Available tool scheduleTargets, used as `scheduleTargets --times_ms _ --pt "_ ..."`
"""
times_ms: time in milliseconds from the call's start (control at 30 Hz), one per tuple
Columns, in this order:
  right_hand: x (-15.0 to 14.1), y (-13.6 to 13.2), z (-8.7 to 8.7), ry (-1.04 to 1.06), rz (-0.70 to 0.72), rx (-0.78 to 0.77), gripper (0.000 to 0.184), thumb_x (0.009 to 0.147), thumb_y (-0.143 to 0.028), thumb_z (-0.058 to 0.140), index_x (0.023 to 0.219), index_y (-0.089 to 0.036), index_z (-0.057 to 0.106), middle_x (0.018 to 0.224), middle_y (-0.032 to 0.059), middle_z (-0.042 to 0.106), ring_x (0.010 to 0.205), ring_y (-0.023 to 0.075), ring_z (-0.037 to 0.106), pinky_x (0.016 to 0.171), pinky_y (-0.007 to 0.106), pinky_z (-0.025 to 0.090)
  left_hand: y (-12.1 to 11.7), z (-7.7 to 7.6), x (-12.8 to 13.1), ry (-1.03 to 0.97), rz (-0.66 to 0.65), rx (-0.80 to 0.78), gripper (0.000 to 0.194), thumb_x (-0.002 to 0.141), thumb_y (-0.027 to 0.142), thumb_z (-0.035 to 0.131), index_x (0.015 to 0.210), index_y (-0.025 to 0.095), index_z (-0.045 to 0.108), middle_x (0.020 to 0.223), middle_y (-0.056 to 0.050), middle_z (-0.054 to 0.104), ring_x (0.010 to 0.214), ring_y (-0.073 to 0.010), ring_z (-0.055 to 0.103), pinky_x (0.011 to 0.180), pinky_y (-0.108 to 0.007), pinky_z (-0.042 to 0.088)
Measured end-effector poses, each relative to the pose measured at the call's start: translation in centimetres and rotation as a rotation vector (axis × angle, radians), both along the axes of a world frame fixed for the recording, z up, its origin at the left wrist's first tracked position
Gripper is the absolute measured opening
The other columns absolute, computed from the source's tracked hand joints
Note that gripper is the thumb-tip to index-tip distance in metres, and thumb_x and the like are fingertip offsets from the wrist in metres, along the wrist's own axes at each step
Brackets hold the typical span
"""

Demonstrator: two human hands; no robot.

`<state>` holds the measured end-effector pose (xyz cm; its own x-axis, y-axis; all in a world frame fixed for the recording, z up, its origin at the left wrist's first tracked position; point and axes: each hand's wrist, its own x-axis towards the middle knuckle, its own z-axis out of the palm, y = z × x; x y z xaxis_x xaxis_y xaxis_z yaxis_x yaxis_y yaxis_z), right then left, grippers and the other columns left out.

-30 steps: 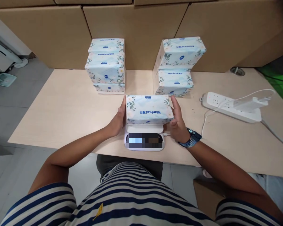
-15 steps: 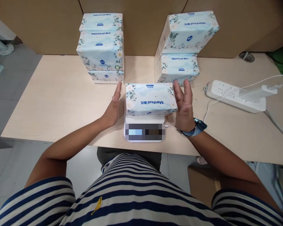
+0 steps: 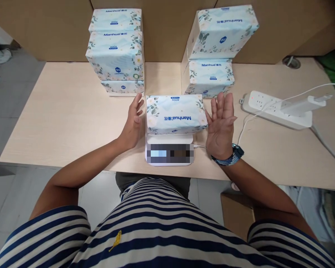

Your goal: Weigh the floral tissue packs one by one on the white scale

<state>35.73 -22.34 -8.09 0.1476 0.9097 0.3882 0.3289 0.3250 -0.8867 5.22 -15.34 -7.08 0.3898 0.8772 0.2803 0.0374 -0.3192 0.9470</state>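
A light-blue floral tissue pack (image 3: 175, 113) lies on a small white scale (image 3: 169, 150) at the table's near edge. My left hand (image 3: 134, 123) hovers just left of the pack, fingers apart, holding nothing. My right hand (image 3: 222, 123) is open to the right of the pack, fingers stretched out, and does not grip it. A watch sits on my right wrist. Behind stand two stacks of the same packs: the left stack (image 3: 115, 52) and the right stack (image 3: 216, 48).
A white power strip (image 3: 276, 109) with a plugged-in adapter and white cables lies on the light wooden table (image 3: 58, 119) at the right. Cardboard boxes (image 3: 167, 29) line the back edge. Another cardboard box (image 3: 236, 214) stands on the floor under the table.
Both hands have let go of the tissue pack and drawn apart to its sides, opening. The pack now rests alone on the scale.
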Motion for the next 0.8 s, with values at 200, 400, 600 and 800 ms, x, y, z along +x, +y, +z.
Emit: scheduleTargets --times_ms 200,400,600,800 --pt "-0.8 -0.1 0.2 0.023 0.009 0.001 0.087 0.098 -0.090 0.010 0.176 -0.052 0.011 0.188 -0.0098 0.016 0.176 0.0295 0.015 0.141 0.063 0.026 1.1 -2.1 -0.5 0.005 -0.015 0.054 0.092 0.090 0.098 0.029 0.167 0.050 0.028 0.185 -0.002 0.025 0.170 -0.0398 0.034 0.135 -0.061 0.039" --pt "-1.3 -0.4 0.4 0.088 0.032 -0.026 0.085 0.100 -0.088 0.014 0.176 -0.050 0.017 0.188 -0.0093 0.017 0.176 0.0282 0.015 0.142 0.063 0.024 0.8 -1.7 -0.4 0.047 0.066 0.135 0.085 0.095 0.094 0.024 0.167 0.050 0.030 0.187 0.001 0.016 0.174 -0.0377 0.022 0.136 -0.061 0.036" --pt "-1.3 0.1 0.0 0.143 -0.036 -0.168 0.090 0.098 -0.091 0.018 0.176 -0.045 0.021 0.188 -0.0054 0.019 0.176 0.0277 0.019 0.142 0.059 0.027 0.6 -1.6 -0.3 0.043 0.066 0.115 0.083 0.094 0.095 0.025 0.164 0.050 0.037 0.186 0.002 0.016 0.174 -0.0381 0.018 0.137 -0.063 0.032" --pt "-1.1 0.4 0.1 0.117 -0.046 -0.220 0.088 0.101 -0.085 0.010 0.178 -0.043 0.012 0.189 -0.0040 0.017 0.176 0.0284 0.018 0.141 0.059 0.030 0.3 -1.4 -0.3 0.064 0.024 0.101 0.089 0.091 0.097 0.029 0.166 0.049 0.034 0.187 0.000 0.014 0.174 -0.0415 0.018 0.136 -0.066 0.031"
